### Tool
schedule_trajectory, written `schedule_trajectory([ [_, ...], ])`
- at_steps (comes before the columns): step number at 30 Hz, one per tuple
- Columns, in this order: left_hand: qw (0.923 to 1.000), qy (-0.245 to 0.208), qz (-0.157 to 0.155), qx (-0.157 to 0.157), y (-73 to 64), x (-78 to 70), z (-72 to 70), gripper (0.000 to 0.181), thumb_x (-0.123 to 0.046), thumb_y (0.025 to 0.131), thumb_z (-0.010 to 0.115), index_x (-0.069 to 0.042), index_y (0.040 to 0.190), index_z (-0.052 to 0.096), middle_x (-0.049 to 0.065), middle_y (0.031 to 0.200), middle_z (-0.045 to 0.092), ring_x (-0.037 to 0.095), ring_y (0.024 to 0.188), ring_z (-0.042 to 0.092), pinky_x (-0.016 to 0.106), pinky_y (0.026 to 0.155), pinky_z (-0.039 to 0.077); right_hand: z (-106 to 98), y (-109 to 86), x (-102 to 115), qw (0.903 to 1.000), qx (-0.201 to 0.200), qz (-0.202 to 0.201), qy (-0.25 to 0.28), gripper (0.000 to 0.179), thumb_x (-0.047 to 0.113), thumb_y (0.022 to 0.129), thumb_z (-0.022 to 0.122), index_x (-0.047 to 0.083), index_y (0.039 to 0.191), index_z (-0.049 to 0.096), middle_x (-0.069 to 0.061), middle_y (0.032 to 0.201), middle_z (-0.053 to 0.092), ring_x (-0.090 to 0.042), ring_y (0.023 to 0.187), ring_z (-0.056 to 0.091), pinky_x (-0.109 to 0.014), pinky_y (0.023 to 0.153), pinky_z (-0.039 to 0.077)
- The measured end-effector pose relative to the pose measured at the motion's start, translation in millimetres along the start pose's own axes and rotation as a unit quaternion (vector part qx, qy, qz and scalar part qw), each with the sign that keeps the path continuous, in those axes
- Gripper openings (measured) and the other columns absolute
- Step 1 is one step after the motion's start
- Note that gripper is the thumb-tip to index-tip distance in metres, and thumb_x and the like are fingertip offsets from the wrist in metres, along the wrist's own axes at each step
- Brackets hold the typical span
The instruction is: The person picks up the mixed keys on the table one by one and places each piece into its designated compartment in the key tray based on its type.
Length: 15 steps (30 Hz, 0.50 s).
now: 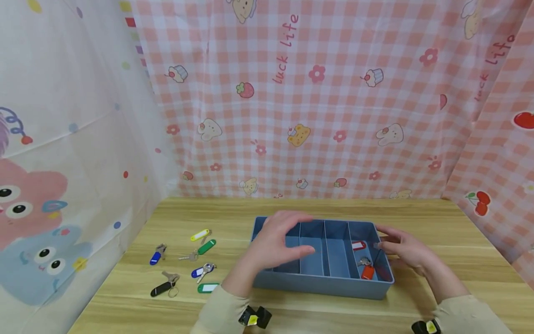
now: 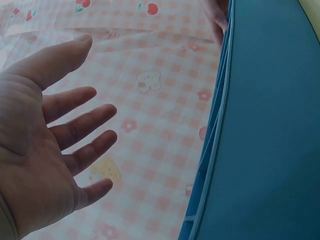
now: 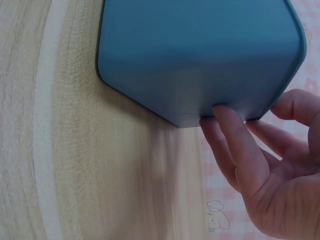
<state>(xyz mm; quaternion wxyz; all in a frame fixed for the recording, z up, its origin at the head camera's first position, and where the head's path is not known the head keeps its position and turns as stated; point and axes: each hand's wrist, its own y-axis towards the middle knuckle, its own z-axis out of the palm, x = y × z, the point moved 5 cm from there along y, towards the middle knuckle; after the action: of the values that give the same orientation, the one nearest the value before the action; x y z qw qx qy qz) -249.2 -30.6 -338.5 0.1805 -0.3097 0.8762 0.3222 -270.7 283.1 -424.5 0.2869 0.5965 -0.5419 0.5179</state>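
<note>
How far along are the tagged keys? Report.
Seemingly done: two red tags, in the rightmost compartment of the tray. In hand: the right hand holds the tray's right end; the left hand hovers empty above the tray. Probably remaining: two blue tags, two green tags, a yellow tag and a black tag, on the table.

In the head view, the left hand (image 1: 273, 241) partly hides the box (image 1: 321, 286) at nine o'clock — its sleeve (image 1: 221, 311) cut off toward seven.
</note>
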Motion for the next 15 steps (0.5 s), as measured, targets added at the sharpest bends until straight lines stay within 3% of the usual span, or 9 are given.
schedule_trajectory([
  [8, 0.9987, 0.039, 0.007, -0.033, -13.2, 8.7, -13.5, 0.058, -0.032, 0.083, 0.081, -0.015, 0.134, 0.060, 0.000, 0.134, 0.060, 0.022, 0.127, 0.048, 0.053, 0.103, 0.036, 0, 0.3, 0, 1.0000, 0.000, 0.004, -0.001, 0.067, 0.009, 0.100, 0.053, -0.008, 0.153, 0.015, -0.045, 0.145, 0.025, -0.046, 0.119, 0.052, -0.054, 0.088, 0.052],
  [15, 0.9955, 0.072, 0.017, -0.058, -23.9, 14.1, -27.5, 0.059, -0.031, 0.082, 0.082, -0.012, 0.133, 0.060, 0.003, 0.132, 0.061, 0.024, 0.125, 0.049, 0.056, 0.106, 0.032, -1, 0.5, 0, 1.0000, 0.000, 0.006, -0.003, 0.066, 0.010, 0.101, 0.053, -0.008, 0.153, 0.016, -0.043, 0.143, 0.029, -0.044, 0.118, 0.052, -0.055, 0.088, 0.051],
])
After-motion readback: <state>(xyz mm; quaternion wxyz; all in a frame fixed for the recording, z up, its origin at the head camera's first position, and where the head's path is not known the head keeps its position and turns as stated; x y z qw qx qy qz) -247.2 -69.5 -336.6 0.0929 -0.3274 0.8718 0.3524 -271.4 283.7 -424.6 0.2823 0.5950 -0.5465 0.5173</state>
